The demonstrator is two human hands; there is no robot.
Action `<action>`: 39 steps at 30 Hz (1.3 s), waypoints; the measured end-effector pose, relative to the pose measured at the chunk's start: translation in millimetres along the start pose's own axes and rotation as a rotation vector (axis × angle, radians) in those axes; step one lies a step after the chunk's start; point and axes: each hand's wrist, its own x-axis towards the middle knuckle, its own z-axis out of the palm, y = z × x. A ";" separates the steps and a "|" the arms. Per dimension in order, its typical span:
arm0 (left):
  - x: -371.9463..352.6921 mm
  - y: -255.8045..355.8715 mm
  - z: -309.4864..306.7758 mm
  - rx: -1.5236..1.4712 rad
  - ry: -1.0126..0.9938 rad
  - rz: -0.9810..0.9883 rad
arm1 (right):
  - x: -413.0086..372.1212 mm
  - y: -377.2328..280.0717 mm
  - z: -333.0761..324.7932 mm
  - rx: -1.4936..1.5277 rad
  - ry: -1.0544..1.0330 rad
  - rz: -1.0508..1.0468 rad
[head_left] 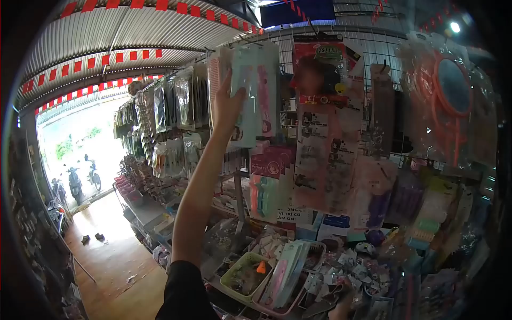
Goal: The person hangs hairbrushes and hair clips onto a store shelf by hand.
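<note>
Pale-green packet (244,125): located high, at the wire rack (285,50). Similar packets (287,274), unhung, rest in the pink basket (266,309) below. Left hand (228,104): partly open, fingers extended, thumb apart, touching the packet; pinch unconfirmed. Right hand (342,308): low, dim, apparently beside merchandise; closure cannot be told.

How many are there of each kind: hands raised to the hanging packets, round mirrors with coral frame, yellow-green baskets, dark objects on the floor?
Left hand, raised to hanging packets: 1
Round mirror, coral frame: 1
Yellow-green basket: 1
Dark objects on floor: 2
Total: 5
</note>
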 end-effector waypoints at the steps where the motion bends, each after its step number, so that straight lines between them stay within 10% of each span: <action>1: -7.2 13.8 2.5 -0.096 0.054 -0.001 | -3.5 -2.0 5.9 -0.002 0.014 0.015; 6: -26.1 39.9 8.1 -0.174 0.184 0.099 | 3.2 23.2 -14.8 0.107 0.192 0.094; 9: -12.4 33.1 8.7 -0.222 0.207 -0.037 | 12.7 46.1 -39.3 -0.236 0.227 -0.237; 14: -2.6 32.2 2.7 -0.168 0.180 -0.037 | -22.7 -5.1 20.4 0.121 0.363 0.066; 39: -5.3 36.1 6.3 -0.140 0.158 -0.138 | 3.5 48.4 -55.7 -0.214 0.216 -0.150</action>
